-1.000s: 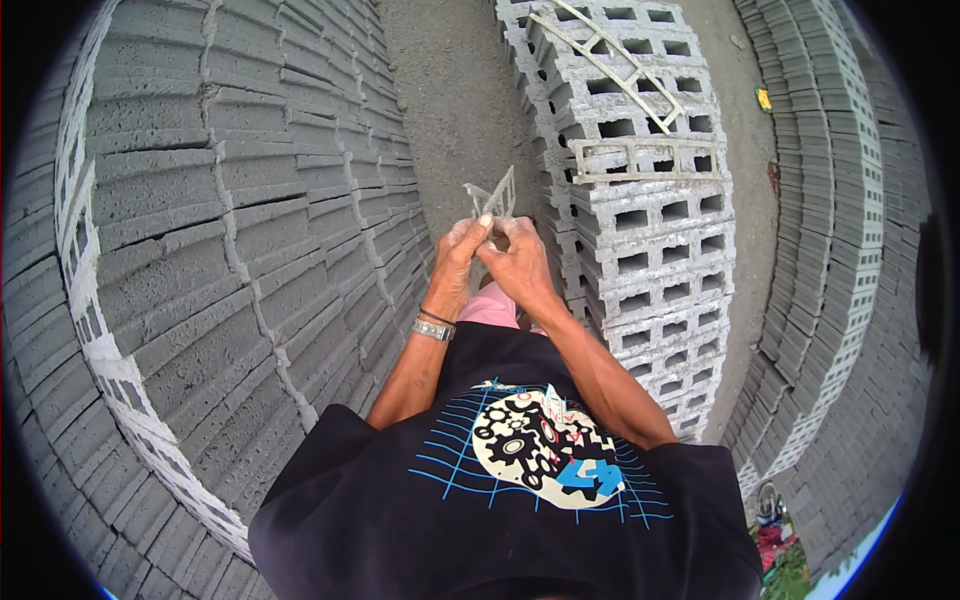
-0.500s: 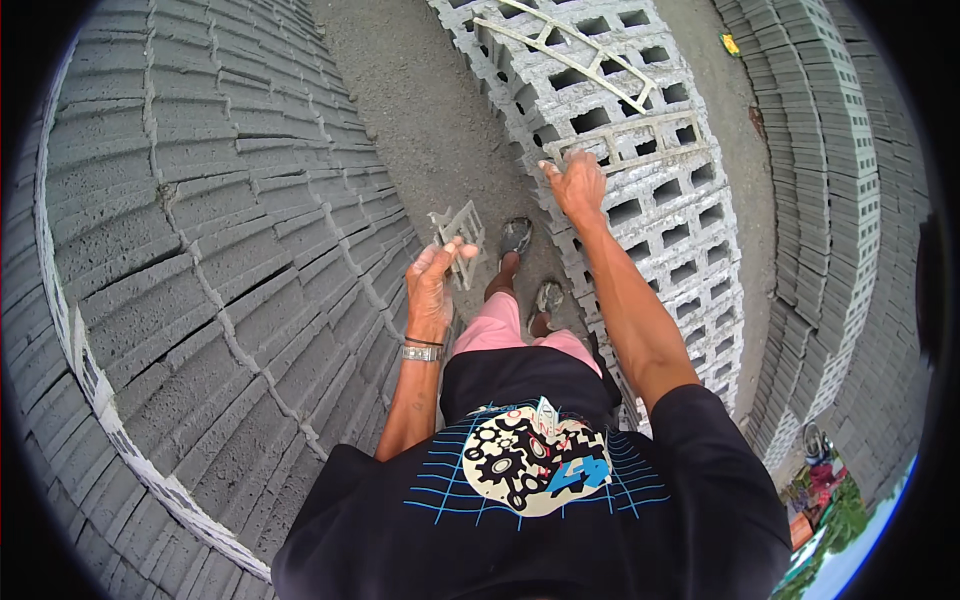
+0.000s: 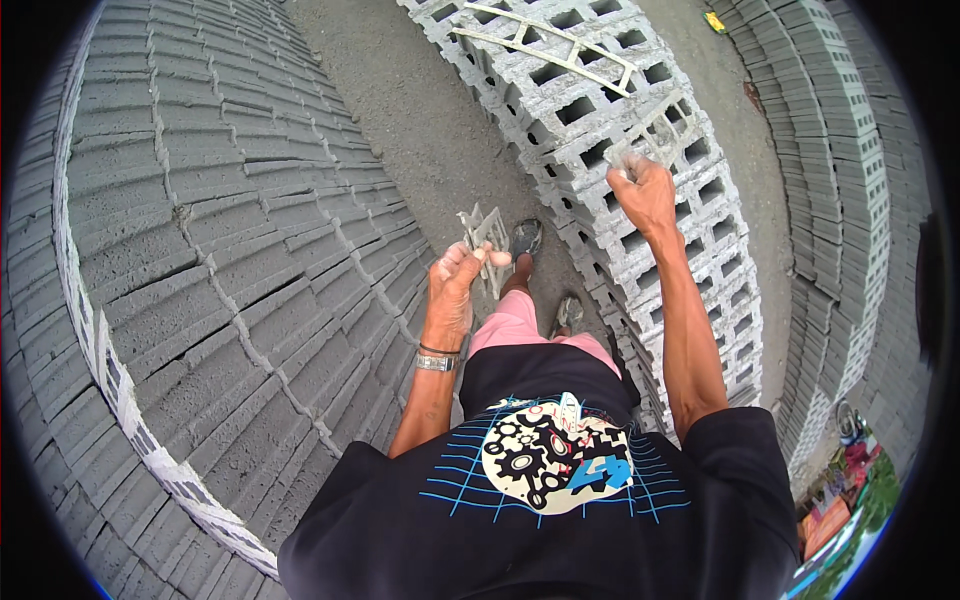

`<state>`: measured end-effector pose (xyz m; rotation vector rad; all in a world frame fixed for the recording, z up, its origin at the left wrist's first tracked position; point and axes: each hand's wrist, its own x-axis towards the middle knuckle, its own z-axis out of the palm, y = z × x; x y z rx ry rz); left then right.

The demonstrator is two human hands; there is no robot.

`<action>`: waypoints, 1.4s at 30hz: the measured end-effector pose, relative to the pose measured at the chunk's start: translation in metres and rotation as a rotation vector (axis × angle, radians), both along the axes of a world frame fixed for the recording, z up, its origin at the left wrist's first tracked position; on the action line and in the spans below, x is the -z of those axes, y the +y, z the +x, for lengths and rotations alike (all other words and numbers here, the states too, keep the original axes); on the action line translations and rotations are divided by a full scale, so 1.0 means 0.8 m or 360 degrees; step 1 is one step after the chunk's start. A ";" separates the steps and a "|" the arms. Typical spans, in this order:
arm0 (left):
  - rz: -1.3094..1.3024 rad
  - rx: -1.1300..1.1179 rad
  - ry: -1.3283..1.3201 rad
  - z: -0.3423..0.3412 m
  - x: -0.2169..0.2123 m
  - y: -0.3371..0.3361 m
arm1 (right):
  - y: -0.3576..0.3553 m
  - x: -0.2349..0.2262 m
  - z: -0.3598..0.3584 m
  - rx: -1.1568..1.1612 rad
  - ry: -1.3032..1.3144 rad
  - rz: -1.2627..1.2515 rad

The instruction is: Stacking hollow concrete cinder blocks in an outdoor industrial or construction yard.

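Note:
My left hand (image 3: pixel 454 285), with a watch at the wrist, grips grey ladder-shaped frames (image 3: pixel 484 225) above the ground; how many is hard to make out. The fingers of my right hand (image 3: pixel 648 205) are closed on the near end of another thin, pale ladder-shaped frame (image 3: pixel 668 130). This frame slants over the hollow concrete blocks (image 3: pixel 640 245); whether its far end touches them I cannot tell. Farther along the same row of blocks lies a third ladder-shaped frame (image 3: pixel 574 56), flat on the top.
A wall of stacked grey blocks (image 3: pixel 250 240) rises on the left, and another stack (image 3: pixel 835 150) curves along the right. Grey ground (image 3: pixel 385 95) runs between the left wall and the middle row. A small yellow item (image 3: pixel 714 22) lies at the far right.
My right hand has closed on the ladder-shaped frame that lay flat on the blocks and turned it to a slant. My left hand still holds its frames.

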<state>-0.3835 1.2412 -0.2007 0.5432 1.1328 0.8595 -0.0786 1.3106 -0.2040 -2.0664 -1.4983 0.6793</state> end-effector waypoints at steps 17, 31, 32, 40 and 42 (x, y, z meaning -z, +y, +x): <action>0.0802 0.0261 0.0415 0.167 -0.163 -0.159 | -0.287 -0.132 -0.005 -0.0090 0.1418 0.0331; 0.0136 -0.0072 -0.0084 0.170 -0.196 -0.197 | -0.609 -0.194 0.256 0.1302 0.2232 0.1107; 0.0166 -0.0069 -0.0116 0.163 -0.201 -0.194 | -0.640 -0.196 0.279 0.1467 0.2159 0.1217; 0.0329 -0.0362 0.0094 0.064 -0.212 -0.129 | -0.822 -0.231 0.390 0.2047 0.1378 0.1583; 0.0414 -0.0368 0.0218 0.056 -0.196 -0.116 | -0.850 -0.218 0.435 0.2011 0.1165 0.1659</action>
